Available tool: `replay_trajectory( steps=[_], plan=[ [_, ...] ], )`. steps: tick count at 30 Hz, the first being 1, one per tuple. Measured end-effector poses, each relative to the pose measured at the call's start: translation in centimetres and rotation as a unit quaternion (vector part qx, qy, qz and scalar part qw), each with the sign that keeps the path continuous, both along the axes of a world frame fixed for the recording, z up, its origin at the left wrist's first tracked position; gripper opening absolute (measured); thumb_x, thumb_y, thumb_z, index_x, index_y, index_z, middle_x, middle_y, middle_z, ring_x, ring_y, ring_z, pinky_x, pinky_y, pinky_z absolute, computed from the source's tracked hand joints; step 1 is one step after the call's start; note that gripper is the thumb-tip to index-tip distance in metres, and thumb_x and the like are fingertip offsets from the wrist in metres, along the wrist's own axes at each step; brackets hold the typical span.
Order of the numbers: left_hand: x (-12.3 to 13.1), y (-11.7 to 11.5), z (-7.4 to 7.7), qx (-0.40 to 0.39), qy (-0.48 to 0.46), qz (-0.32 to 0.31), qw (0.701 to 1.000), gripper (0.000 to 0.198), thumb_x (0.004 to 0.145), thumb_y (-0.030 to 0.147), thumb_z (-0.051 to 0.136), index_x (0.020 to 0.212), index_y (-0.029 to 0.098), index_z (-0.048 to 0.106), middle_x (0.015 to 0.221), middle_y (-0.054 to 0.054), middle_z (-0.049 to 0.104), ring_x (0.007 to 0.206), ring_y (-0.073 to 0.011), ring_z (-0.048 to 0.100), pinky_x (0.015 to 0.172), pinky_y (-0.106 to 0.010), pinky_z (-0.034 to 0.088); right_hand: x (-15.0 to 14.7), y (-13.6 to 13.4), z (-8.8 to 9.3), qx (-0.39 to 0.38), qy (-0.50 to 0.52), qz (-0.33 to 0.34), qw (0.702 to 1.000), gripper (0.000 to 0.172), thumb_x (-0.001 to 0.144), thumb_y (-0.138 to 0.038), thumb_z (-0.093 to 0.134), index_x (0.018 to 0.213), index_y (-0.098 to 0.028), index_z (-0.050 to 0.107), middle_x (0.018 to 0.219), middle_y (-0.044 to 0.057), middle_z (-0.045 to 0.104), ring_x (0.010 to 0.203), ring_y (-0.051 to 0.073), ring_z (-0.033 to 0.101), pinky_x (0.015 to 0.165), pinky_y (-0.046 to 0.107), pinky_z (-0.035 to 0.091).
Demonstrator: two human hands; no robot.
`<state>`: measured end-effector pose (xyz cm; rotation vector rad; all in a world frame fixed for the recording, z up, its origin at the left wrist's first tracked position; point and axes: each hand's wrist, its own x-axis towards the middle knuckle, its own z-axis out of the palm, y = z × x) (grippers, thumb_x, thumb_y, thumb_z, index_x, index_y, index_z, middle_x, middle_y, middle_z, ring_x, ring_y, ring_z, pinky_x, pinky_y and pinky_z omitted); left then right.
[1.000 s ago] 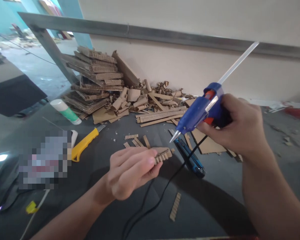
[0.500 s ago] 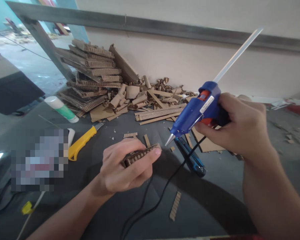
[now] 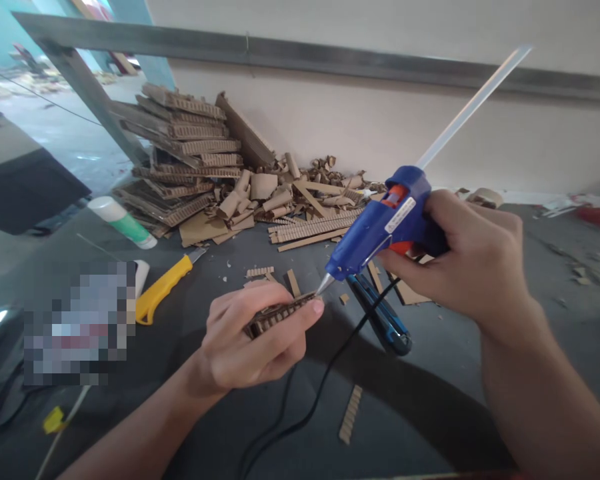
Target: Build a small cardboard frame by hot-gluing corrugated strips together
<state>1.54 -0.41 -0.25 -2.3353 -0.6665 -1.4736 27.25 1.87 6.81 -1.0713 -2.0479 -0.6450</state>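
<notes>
The right hand [image 3: 477, 257], closed around a blue glue gun [image 3: 375, 230], has brought the nozzle [image 3: 324, 285] closer, to the corrugated cardboard [image 3: 281, 315] pinched in the left hand [image 3: 255, 343].

Left fingers [image 3: 291, 325] pinch low; right fingers [image 3: 414, 275] clench higher up.

The glue gun [image 3: 363, 237] had a smooth blue plastic body and a shiny metal nozzle [image 3: 324, 285]; the glue stick [image 3: 475, 107] at its rear looked smooth and translucent. The cardboard piece [image 3: 283, 315] at the glue gun's tip was matt, with rough ridges. Left of the glue gun, the yellow cutter [image 3: 165, 287] had a plastic handle and metal blade. The counter [image 3: 450, 340] below the glue gun looked matt.
</notes>
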Motion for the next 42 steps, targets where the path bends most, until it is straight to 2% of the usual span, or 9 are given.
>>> replay_trajectory(
  steps=[4,12,20,27,33,42],
  plan=[
    [0.05,-0.09,0.12,-0.006,-0.001,-0.009,1.0,0.033,0.075,0.005,0.067,0.103,0.021,0.074,0.093,-0.006,0.063,0.074,-0.0125,0.068,0.07,-0.029,0.064,-0.35,-0.26,0.08,0.005,0.002,-0.003,1.0,0.033,0.078,-0.029,0.064,0.074,-0.025,0.032,0.057,-0.008,0.038,0.048,0.009,0.037,0.046,0.024,0.027],
    [-0.02,-0.16,0.64,-0.005,0.011,0.001,1.0,0.033,0.075,0.002,0.065,0.101,0.019,0.075,0.092,-0.006,0.064,0.075,-0.0135,0.069,0.072,-0.027,0.064,-0.22,-0.9,0.24,-0.04,0.001,-0.045,0.998,0.023,0.082,-0.03,0.063,0.072,-0.027,0.043,0.059,-0.002,0.052,0.055,0.016,0.051,0.049,0.03,0.033],
    [-0.07,-0.16,0.26,-0.007,0.005,0.001,1.0,0.035,0.076,0.002,0.065,0.104,0.019,0.074,0.093,-0.006,0.063,0.078,-0.0134,0.069,0.072,-0.027,0.064,-0.29,-0.91,0.27,-0.048,0.012,-0.034,0.998,0.019,0.084,-0.031,0.063,0.074,-0.027,0.047,0.059,-0.002,0.051,0.054,0.016,0.049,0.051,0.031,0.033],
    [-0.09,0.04,0.05,0.004,0.003,0.0,1.0,0.031,0.078,0.004,0.066,0.104,0.02,0.074,0.096,-0.006,0.063,0.078,-0.0132,0.069,0.073,-0.027,0.065,-0.32,-0.78,0.42,-0.039,-0.007,-0.029,0.999,0.029,0.085,-0.032,0.064,0.071,-0.026,0.04,0.059,-0.003,0.048,0.052,0.014,0.046,0.049,0.029,0.031],
    [-0.15,-0.06,0.17,0.005,0.011,0.01,1.0,0.03,0.079,0.006,0.066,0.103,0.021,0.075,0.095,-0.005,0.064,0.079,-0.0131,0.069,0.075,-0.027,0.065,-0.01,-0.36,0.43,0.011,-0.021,0.006,1.0,0.037,0.084,-0.032,0.069,0.073,-0.024,0.035,0.061,-0.004,0.051,0.056,0.011,0.048,0.047,0.026,0.026],
    [-0.09,-0.07,0.19,0.009,0.007,0.013,1.0,0.025,0.08,0.006,0.068,0.099,0.02,0.075,0.094,-0.005,0.066,0.078,-0.0127,0.071,0.074,-0.024,0.064,0.18,-0.49,0.56,-0.004,-0.022,0.019,1.0,0.038,0.087,-0.034,0.071,0.076,-0.023,0.037,0.072,-0.002,0.061,0.066,0.01,0.059,0.052,0.022,0.034]
  ],
)
